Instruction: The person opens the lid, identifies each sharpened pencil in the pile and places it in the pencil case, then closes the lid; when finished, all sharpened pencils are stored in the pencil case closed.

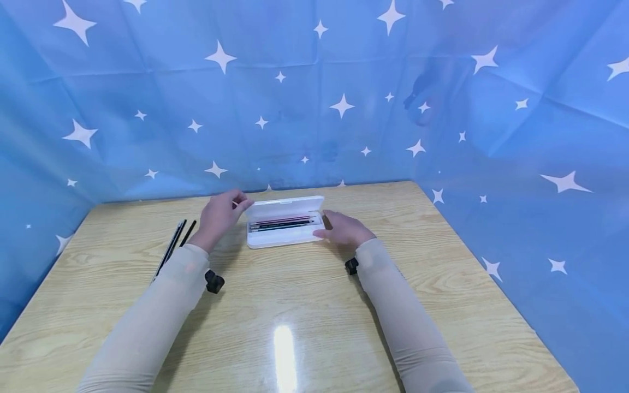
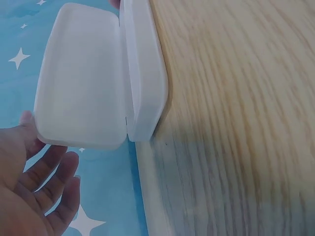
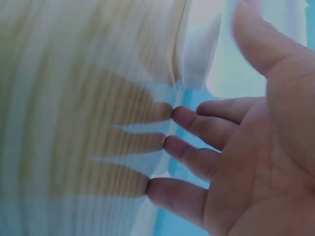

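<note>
A white pencil case [image 1: 280, 238] lies on the table near its far edge, with its lid [image 1: 287, 206] raised at the back. Several pencils [image 1: 282, 222] lie side by side inside. At the lid's left corner, my left hand [image 1: 221, 215] pinches the edge between thumb and fingers; the left wrist view shows the lid [image 2: 81, 78] from close by. My right hand [image 1: 344, 228] is at the case's right end, thumb by the front corner. In the right wrist view, the fingers [image 3: 189, 155] extend fairly straight, fingertips at the table surface beside the case.
Dark pencils [image 1: 172, 245] lie on the wooden table [image 1: 245, 327] to the left, partly covered by the left forearm. A blue curtain with white stars [image 1: 314, 109] hangs behind the table's far edge and along its sides.
</note>
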Action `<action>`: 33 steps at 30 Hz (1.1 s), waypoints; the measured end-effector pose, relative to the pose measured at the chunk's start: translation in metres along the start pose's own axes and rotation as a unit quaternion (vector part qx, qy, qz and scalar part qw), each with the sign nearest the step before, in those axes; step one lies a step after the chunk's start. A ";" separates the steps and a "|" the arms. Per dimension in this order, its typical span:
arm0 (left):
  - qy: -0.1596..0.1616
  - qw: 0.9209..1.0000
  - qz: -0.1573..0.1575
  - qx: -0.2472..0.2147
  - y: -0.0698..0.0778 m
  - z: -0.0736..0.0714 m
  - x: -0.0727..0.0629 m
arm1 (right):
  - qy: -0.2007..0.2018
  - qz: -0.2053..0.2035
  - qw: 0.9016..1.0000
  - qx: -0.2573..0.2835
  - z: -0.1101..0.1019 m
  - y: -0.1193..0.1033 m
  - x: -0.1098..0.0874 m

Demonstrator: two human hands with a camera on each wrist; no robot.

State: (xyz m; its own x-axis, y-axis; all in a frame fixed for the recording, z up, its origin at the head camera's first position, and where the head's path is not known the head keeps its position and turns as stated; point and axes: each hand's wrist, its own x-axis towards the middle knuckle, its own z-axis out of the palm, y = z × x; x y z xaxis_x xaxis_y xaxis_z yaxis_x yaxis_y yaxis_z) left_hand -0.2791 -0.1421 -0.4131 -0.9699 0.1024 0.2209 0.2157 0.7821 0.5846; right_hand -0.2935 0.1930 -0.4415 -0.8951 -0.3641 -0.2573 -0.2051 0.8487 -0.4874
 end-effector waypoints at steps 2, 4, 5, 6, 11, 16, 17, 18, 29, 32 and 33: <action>-0.010 1.000 -0.001 -0.009 0.000 -0.002 -0.001 | 0.003 -0.001 0.999 0.046 -0.003 0.003 0.000; -0.022 1.000 0.000 -0.017 -0.001 -0.002 -0.002 | 0.019 -0.002 0.996 0.089 -0.006 0.006 0.000; -0.029 0.999 0.001 -0.021 -0.001 -0.002 -0.003 | 0.032 -0.006 0.994 0.108 -0.007 0.008 0.000; -0.034 0.999 0.003 -0.023 -0.001 -0.002 -0.003 | 0.048 -0.012 0.991 0.121 -0.008 0.010 0.001; -0.061 0.997 0.021 -0.036 -0.005 -0.001 -0.002 | 0.134 -0.052 0.980 0.135 -0.011 0.009 0.005; -0.078 0.995 0.031 -0.052 -0.009 -0.003 -0.001 | 0.154 -0.067 0.976 0.141 -0.011 0.002 0.006; -0.081 0.995 0.031 -0.053 -0.009 -0.003 -0.001 | 0.154 -0.069 0.976 0.139 -0.011 0.001 0.007; -0.084 0.995 0.030 -0.054 -0.010 -0.003 -0.001 | 0.154 -0.069 0.976 0.138 -0.010 0.000 0.007; -0.133 0.989 0.028 -0.066 -0.012 -0.006 -0.004 | 0.143 -0.080 0.978 0.129 -0.011 -0.001 0.004; -0.147 0.987 0.026 -0.067 -0.013 -0.006 -0.004 | 0.124 -0.083 0.980 0.131 -0.013 -0.001 0.003; -0.151 0.986 0.026 -0.067 -0.014 -0.006 -0.005 | 0.116 -0.084 0.981 0.130 -0.013 0.000 0.002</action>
State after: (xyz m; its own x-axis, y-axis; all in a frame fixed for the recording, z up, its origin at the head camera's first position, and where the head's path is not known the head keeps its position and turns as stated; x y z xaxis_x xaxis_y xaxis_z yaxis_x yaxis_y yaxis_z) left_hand -0.2767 -0.1572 -0.4174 -0.9422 0.3344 0.0220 0.2592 0.6856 0.6803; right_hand -0.3008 0.1970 -0.4307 -0.9297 -0.3674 0.0274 -0.2764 0.6464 -0.7112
